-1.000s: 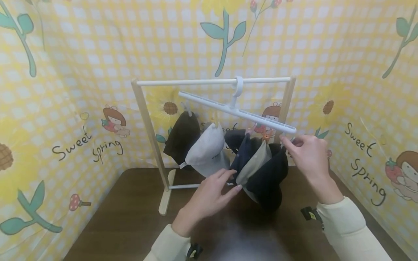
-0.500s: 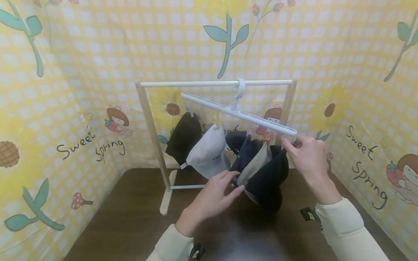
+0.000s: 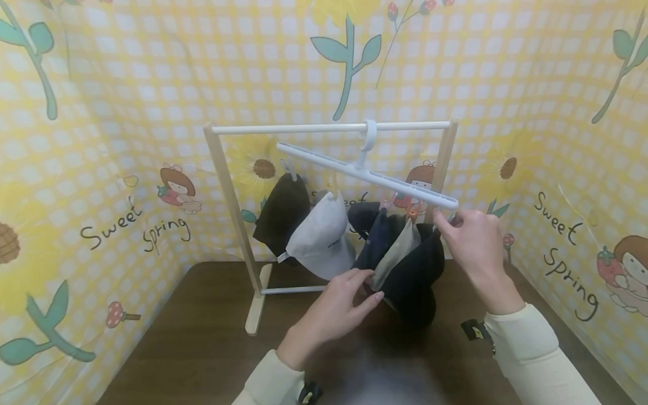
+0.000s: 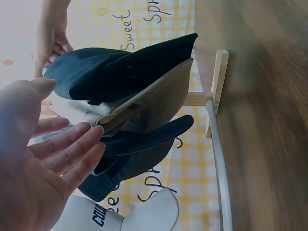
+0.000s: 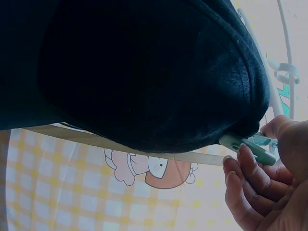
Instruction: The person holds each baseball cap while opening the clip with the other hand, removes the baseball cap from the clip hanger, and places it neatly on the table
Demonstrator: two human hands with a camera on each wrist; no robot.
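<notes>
A white hanger bar (image 3: 367, 174) hangs from the rail of a small wooden rack (image 3: 225, 185) and carries several clipped caps. My right hand (image 3: 448, 222) pinches the green clip (image 5: 248, 147) at the bar's right end. That clip holds a black cap (image 3: 415, 275) (image 5: 144, 72). My left hand (image 3: 361, 289) is open below, with straight fingers (image 4: 72, 149) touching the brim of the beige cap (image 3: 400, 247) (image 4: 159, 96). A navy cap (image 3: 377, 236) (image 4: 139, 149) hangs just left of the beige one.
Further left on the bar hang a light grey cap (image 3: 324, 236) and another black cap (image 3: 283, 211). The rack stands at the back of a dark wooden table (image 3: 192, 349). Yellow checked panels (image 3: 101, 140) close in the back and both sides.
My left hand has edged slightly right, closer under the beige cap's brim. My right hand stays pinched at the end clip.
</notes>
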